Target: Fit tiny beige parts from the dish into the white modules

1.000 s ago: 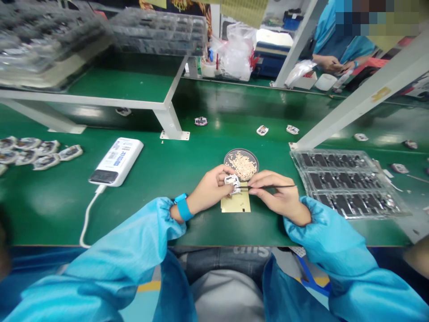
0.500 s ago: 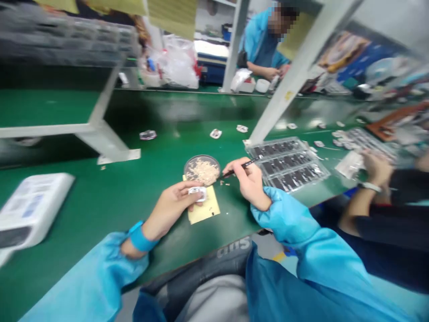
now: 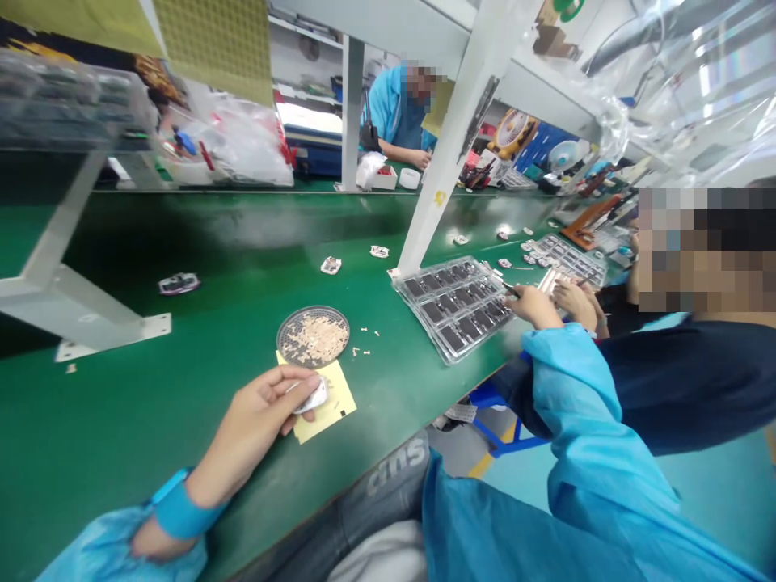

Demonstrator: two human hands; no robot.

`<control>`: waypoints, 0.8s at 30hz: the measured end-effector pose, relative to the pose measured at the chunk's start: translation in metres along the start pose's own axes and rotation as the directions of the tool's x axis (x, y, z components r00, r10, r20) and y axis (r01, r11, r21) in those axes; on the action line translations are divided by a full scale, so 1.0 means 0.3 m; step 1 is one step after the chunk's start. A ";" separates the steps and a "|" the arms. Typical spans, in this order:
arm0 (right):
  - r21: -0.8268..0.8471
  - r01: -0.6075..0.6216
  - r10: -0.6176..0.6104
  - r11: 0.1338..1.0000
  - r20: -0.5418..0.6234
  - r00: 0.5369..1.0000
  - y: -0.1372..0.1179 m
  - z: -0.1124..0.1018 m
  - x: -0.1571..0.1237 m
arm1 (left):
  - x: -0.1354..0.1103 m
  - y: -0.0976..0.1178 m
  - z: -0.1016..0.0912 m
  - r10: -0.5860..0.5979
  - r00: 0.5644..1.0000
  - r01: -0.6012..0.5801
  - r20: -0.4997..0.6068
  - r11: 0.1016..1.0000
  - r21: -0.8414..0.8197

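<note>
My left hand [image 3: 258, 412] rests above a yellow paper card [image 3: 327, 408], its fingers shut around a small white part [image 3: 314, 397]. Just beyond the card is a round mesh dish [image 3: 313, 336] heaped with tiny pale pieces. My right hand [image 3: 537, 307] is far to the right, at the edge of a clear plastic tray [image 3: 452, 307] with dark compartments. Thin black tweezers [image 3: 510, 288] stick out from its fingers toward the tray. The tweezers' tips are hidden against the tray's dark contents.
A seated co-worker's hand [image 3: 575, 303] works close to my right hand, over a second tray [image 3: 573, 260]. Small modules [image 3: 331, 265] lie on the green bench mat [image 3: 121, 420]. A white shelf leg [image 3: 440, 186] stands behind the first tray. Another person [image 3: 397, 113] works beyond.
The view has swung right. My right hand has moved from beside the dish to the tray's far edge. My left hand still holds the white part.
</note>
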State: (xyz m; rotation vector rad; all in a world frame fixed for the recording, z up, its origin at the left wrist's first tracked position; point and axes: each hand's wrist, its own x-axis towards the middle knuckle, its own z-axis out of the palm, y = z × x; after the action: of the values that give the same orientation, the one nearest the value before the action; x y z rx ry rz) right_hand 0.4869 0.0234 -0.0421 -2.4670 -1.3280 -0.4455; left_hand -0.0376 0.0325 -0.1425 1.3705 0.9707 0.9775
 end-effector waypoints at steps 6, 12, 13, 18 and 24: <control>-0.021 -0.029 0.031 0.999 0.077 0.997 0.070 0.068 0.050 | 0.003 0.008 0.001 0.001 1.000 -0.001 -0.001 1.000 -0.030; -0.026 0.003 0.000 1.000 0.102 0.995 0.093 0.044 0.081 | -0.005 0.011 -0.001 0.014 1.000 -0.014 0.024 0.999 -0.029; -0.019 0.008 -0.006 1.000 0.099 0.995 0.090 0.043 0.082 | -0.006 0.011 -0.001 0.015 1.000 -0.014 0.026 0.999 -0.029; 0.029 0.014 -0.016 0.999 0.061 0.998 0.066 0.027 0.068 | -0.009 0.013 -0.002 0.017 1.000 -0.017 0.023 0.999 -0.033; 0.192 0.089 -0.092 0.977 0.006 0.996 -0.008 -0.073 -0.012 | -0.010 0.013 -0.004 0.023 1.000 -0.022 0.017 0.999 -0.032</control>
State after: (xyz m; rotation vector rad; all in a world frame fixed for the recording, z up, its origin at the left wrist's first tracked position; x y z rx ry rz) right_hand 0.4802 0.0131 -0.0235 -2.2646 -1.4227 -0.3051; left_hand -0.0395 0.0298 -0.1385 1.3636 0.9244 0.9927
